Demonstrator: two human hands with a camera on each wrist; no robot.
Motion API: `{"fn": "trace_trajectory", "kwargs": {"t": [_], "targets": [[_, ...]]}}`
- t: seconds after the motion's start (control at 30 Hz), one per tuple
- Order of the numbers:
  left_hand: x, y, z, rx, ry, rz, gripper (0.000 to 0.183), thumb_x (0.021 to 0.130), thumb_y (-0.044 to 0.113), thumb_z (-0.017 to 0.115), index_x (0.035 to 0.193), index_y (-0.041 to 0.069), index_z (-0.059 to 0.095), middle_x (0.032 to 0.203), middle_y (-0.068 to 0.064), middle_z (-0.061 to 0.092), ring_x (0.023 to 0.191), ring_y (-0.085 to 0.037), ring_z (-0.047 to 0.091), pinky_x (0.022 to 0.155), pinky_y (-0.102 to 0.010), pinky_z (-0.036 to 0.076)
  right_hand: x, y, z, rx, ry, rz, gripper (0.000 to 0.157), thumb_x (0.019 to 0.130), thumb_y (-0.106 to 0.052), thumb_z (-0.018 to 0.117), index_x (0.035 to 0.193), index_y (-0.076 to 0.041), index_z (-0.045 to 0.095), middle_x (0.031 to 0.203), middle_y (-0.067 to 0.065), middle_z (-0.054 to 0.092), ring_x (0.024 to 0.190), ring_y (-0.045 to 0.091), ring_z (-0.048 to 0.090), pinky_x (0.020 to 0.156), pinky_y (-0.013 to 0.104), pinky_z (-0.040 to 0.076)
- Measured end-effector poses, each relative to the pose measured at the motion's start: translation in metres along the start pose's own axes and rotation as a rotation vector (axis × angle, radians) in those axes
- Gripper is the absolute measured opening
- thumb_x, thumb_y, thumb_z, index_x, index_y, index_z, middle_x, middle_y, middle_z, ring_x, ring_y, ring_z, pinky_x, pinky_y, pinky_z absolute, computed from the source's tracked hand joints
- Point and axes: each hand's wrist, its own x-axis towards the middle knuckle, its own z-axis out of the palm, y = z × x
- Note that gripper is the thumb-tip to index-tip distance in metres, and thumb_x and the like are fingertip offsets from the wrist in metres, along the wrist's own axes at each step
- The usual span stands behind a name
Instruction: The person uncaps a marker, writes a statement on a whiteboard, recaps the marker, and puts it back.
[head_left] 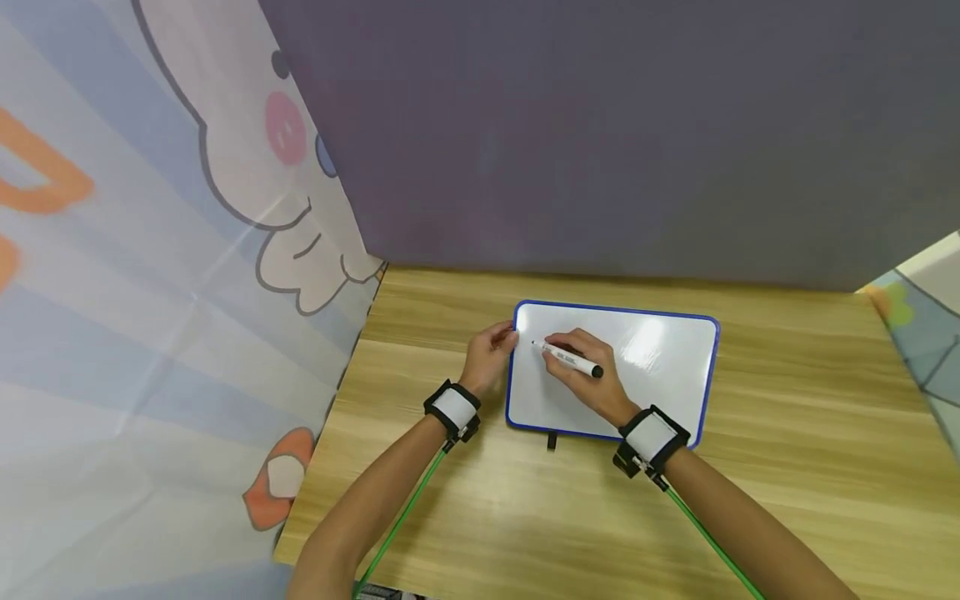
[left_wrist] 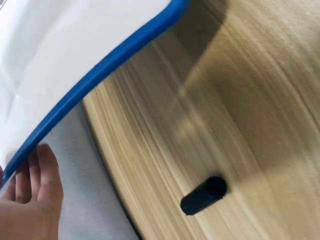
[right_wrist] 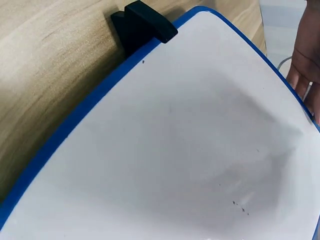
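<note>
My right fingers (head_left: 581, 339) pinch the marker (head_left: 573, 360), its long axis slanting between them, tip pointing leftward and slightly away. Beyond that tip, my left fingers (head_left: 497, 332) grip the whiteboard (head_left: 540, 396).

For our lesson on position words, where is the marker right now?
In the head view, the marker is in the right hand, over the left half of the whiteboard, its tip toward the left hand.

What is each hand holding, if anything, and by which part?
The right hand holds the marker by its barrel, near the tip; the left hand grips the whiteboard by its left edge.
</note>
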Motion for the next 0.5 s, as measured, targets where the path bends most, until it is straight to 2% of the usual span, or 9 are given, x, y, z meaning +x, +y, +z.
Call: {"fn": "trace_trajectory", "kwargs": {"t": [0.1, 0.27, 0.5], "targets": [[-0.001, 0.006, 0.006, -0.009, 0.005, -0.036, 0.031, 0.092, 0.014, 0.057, 0.119, -0.001, 0.061, 0.11, -0.017, 0.067, 0.096, -0.025, 0.064, 0.078, -0.028, 0.055, -0.003, 0.001, 0.001, -0.065, 0.026, 0.019, 0.02, 0.07, 0.014, 0.067, 0.09, 0.01, 0.066, 0.08, 0.021, 0.063, 0.071, 0.026, 0.058, 0.067, 0.014, 0.046], [-0.003, 0.012, 0.011, 0.027, 0.048, -0.022, 0.025, 0.089, 0.012, 0.061, 0.11, -0.002, 0.067, 0.104, -0.018, 0.069, 0.091, -0.025, 0.067, 0.074, -0.026, 0.056, -0.013, 0.015, 0.002, -0.135, 0.05, 0.07, 0.018, 0.071, 0.008, 0.071, 0.088, 0.005, 0.069, 0.08, 0.016, 0.065, 0.071, 0.019, 0.058, 0.067, 0.009, 0.043], [-0.006, 0.015, 0.013, 0.012, 0.074, -0.009, 0.023, 0.087, 0.01, 0.063, 0.105, -0.003, 0.069, 0.1, -0.019, 0.07, 0.087, -0.026, 0.069, 0.07, -0.025, 0.056, -0.023, 0.025, 0.002, -0.159, 0.078, 0.055, 0.017, 0.073, 0.0, 0.073, 0.09, -0.002, 0.071, 0.08, 0.011, 0.065, 0.07, 0.013, 0.057, 0.066, 0.008, 0.044]]}}
